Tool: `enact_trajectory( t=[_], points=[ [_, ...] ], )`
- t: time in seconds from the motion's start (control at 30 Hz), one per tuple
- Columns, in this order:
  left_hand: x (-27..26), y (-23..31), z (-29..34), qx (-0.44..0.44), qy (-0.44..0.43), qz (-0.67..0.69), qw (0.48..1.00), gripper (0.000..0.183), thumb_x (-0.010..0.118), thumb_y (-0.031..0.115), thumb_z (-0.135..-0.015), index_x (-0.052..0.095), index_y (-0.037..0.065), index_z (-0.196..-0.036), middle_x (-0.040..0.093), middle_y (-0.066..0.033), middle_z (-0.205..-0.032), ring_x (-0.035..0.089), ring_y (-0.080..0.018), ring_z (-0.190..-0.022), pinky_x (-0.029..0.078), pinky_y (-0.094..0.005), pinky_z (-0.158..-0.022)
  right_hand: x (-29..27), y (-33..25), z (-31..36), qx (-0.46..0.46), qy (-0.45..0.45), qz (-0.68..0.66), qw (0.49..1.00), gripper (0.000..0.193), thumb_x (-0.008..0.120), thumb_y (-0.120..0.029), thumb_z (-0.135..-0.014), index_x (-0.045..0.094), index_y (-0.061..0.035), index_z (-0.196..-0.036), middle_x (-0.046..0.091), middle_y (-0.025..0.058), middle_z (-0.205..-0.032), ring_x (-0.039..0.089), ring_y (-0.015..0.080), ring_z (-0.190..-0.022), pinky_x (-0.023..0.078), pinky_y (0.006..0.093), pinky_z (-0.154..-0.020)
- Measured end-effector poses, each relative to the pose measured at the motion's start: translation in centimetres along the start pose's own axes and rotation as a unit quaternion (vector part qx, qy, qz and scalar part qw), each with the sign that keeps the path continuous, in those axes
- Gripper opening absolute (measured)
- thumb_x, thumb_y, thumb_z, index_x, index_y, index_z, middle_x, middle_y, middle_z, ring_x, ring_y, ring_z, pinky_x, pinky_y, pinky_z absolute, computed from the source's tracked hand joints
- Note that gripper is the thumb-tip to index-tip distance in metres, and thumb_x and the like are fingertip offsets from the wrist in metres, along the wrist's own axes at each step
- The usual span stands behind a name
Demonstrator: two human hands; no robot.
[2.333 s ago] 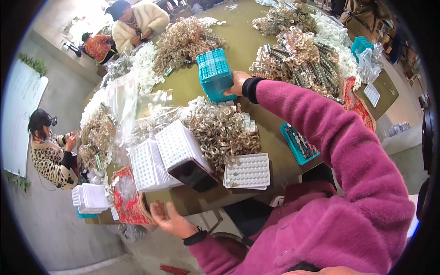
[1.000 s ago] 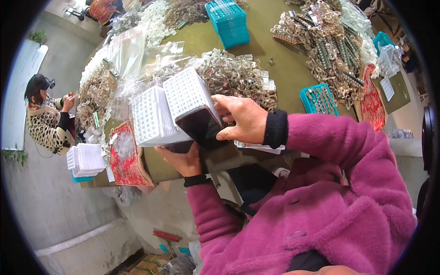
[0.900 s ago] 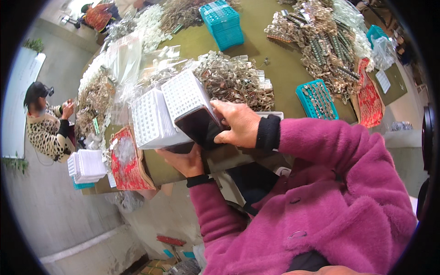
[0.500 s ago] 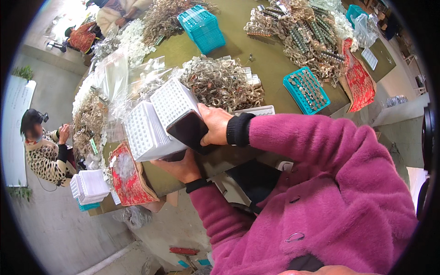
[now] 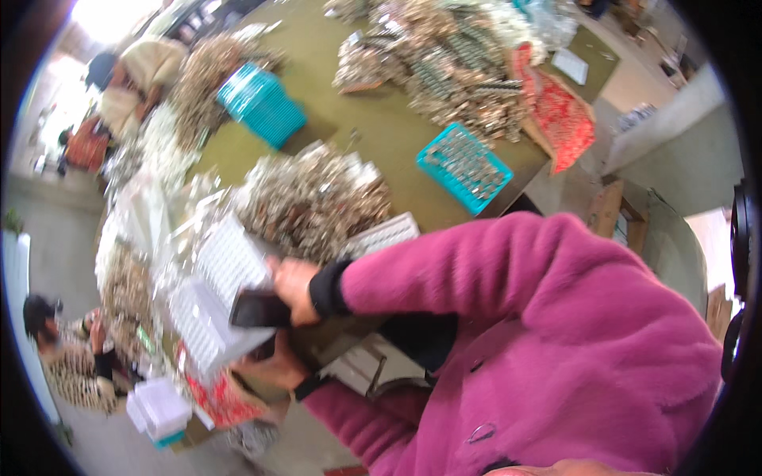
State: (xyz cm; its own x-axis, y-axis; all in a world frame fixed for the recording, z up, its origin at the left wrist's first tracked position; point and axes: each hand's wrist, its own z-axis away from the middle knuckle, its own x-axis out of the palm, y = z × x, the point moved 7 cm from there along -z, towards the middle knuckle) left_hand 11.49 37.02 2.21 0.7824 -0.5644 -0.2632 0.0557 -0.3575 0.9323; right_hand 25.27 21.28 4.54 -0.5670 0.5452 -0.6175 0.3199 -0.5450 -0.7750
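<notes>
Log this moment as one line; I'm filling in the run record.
right hand: grips dark block | left hand: under white grid trays | behind: pile of small metal parts | image: blurred

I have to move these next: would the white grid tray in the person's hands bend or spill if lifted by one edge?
The white grid tray looks like stiff moulded plastic, so it probably keeps its shape. It seems light: the right hand and left hand hold it tilted. Its open cells would likely spill anything loose.
</notes>
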Motion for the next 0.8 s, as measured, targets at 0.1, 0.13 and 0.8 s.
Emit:
enact_trajectory(
  t=[0.1, 0.13, 0.8],
  points=[
    [-1.9, -1.0, -0.8, -0.025, 0.029, -0.027, 0.999, 0.103, 0.090, 0.003, -0.067, 0.030, -0.001, -0.150, 0.055, -0.0264, -0.134, 0.060, -0.0335, -0.117, 0.051, -0.0483, -0.103, 3.3, -1.1, -1.6, -0.015, -0.040, 0.021, 0.999, 0.084, 0.079, -0.017, -0.060, 0.046, 0.0157, -0.130, 0.066, 0.0302, -0.109, 0.064, 0.0416, -0.109, 0.054, 0.0423, -0.093],
    [-2.4, -0.7, -0.7, 0.010, 0.033, -0.057, 0.998, 0.103, 0.090, 0.002, -0.067, 0.029, -0.002, -0.150, 0.055, -0.0268, -0.133, 0.060, -0.0341, -0.117, 0.051, -0.0488, -0.103, 3.7, -1.9, -1.8, -0.048, -0.003, 0.031, 0.998, 0.084, 0.079, -0.017, -0.059, 0.047, 0.0156, -0.129, 0.066, 0.0298, -0.109, 0.065, 0.0417, -0.108, 0.054, 0.0421, -0.093],
    [-0.1, 2.3, 9.4, 0.023, 0.109, -0.008, 0.994, 0.055, 0.072, 0.011, -0.094, 0.046, -0.003, -0.141, 0.056, -0.0203, -0.137, 0.057, -0.0283, -0.123, 0.046, -0.0403, -0.104, -0.7, -0.3, 4.6, -0.091, 0.072, -0.050, 0.992, 0.034, 0.072, -0.003, -0.067, 0.061, 0.0031, -0.099, 0.065, 0.0259, -0.103, 0.062, 0.0452, -0.105, 0.051, 0.0482, -0.092]
  ],
)
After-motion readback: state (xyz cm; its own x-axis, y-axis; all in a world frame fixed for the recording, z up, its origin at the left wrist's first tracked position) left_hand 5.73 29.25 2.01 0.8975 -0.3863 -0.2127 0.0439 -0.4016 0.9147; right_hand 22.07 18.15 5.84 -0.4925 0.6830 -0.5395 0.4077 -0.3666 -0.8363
